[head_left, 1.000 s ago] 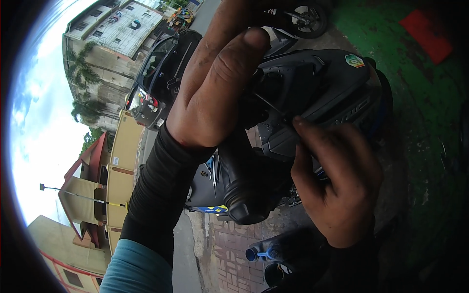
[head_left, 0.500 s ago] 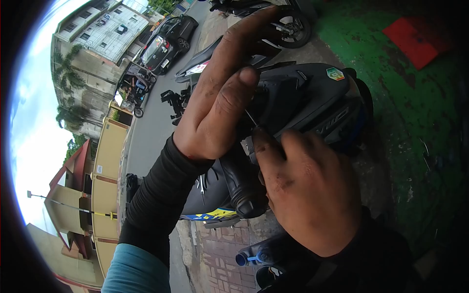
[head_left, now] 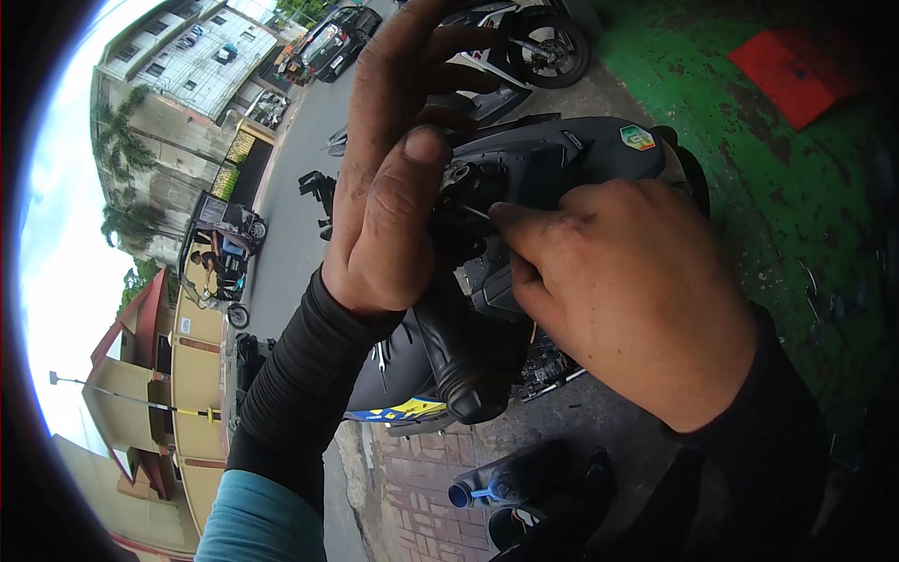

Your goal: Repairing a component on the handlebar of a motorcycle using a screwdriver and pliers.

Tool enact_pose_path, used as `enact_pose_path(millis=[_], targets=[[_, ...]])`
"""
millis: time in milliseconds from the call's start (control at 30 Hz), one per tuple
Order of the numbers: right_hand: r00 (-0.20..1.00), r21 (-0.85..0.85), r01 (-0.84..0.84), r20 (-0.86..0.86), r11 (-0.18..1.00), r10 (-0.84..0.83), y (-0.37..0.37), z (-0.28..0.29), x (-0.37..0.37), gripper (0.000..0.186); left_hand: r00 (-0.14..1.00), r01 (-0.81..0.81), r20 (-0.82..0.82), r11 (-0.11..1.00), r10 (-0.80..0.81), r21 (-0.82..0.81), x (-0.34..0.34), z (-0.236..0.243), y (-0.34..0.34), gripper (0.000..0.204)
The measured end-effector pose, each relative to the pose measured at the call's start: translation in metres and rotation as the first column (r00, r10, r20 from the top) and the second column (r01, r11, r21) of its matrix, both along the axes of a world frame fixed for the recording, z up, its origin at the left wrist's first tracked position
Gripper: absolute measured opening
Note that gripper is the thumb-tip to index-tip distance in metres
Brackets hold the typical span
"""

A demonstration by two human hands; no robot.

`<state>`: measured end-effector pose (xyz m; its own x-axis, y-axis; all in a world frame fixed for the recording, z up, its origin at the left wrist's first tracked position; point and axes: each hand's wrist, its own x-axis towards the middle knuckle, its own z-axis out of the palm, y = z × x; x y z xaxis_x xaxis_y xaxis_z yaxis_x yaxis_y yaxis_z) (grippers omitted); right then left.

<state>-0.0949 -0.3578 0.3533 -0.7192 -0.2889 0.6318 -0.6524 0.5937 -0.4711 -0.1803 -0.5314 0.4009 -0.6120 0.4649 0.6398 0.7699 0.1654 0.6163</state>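
Observation:
My left hand (head_left: 384, 211) is raised over the handlebar area of a dark motor scooter (head_left: 599, 150). Its thumb stands up and its fingers are spread and slightly bent, with nothing seen in them. Beneath its wrist, a black handlebar grip (head_left: 464, 365) points toward me. To the right, my right hand (head_left: 637, 290) pinches a thin metal rod (head_left: 478, 214) between thumb and forefinger. The rod's far end reaches into the dark parts by the handlebar's middle, where its tip is hidden. I cannot make out what kind of tool it is.
A dark container with a blue spout (head_left: 482, 492) stands on the paving below. Another motorcycle (head_left: 548, 56) is parked beyond the scooter. A red sheet (head_left: 791, 80) lies on the green floor (head_left: 777, 197) at right. On the road are a tricycle (head_left: 225, 248) and a dark car (head_left: 337, 42).
My right hand has moved up and to the right, its wrist swinging outward. My left hand has shifted slightly left. On the road, the tricycle is closer and the car farther off.

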Motion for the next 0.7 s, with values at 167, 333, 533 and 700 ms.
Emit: enact_pose_path(millis=[167, 333, 533, 700], targets=[[0.994, 0.147, 0.067, 0.072, 0.987, -0.078, -0.013, 0.003, 0.023, 0.032, 0.999, 0.042, 0.028, 0.999, -0.042, -0.010, 0.003, 0.000, -0.008, 0.102], [0.986, 0.179, 0.107, 0.106, 0.978, -0.128, -0.023, 0.010, 0.024, 0.039, 0.999, 0.022, 0.031, 0.995, -0.020, -0.094, 0.011, 0.007, -0.011, 0.101], [0.977, 0.236, 0.021, 0.202, 0.972, -0.070, -0.017, 0.029, 0.017, 0.034, 0.955, 0.295, 0.000, 0.955, -0.295, 0.020, 0.005, 0.007, -0.015, 0.102], [0.997, 0.161, -0.014, 0.082, 0.987, 0.001, -0.015, 0.033, 0.002, 0.022, 0.924, 0.378, -0.084, 0.924, -0.373, 0.058, 0.000, 0.004, -0.019, 0.088]])
